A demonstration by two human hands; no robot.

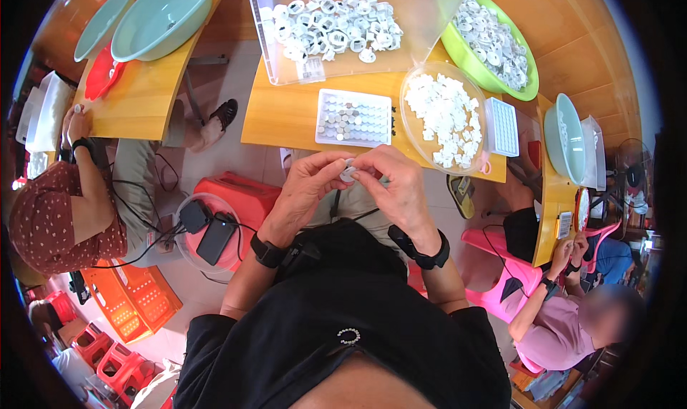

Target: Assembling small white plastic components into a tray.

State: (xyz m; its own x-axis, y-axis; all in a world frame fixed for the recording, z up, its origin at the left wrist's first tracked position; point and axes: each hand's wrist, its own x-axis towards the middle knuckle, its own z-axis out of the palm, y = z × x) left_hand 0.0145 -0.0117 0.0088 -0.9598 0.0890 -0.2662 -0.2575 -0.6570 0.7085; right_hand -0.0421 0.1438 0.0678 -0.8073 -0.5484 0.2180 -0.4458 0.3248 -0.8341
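While left hand [304,187] and right hand [401,187] both pinch one small white plastic ring [348,172], one gridded white tray [354,118] sits beyond.

Small white ring-shaped plastic part [348,171]: pinched between the fingertips of the left hand [304,187] at 9 o'clock and the right hand [397,187] at 3 o'clock. Held clear of the table, above the lap. Mostly covered by fingers; orientation cannot be determined.
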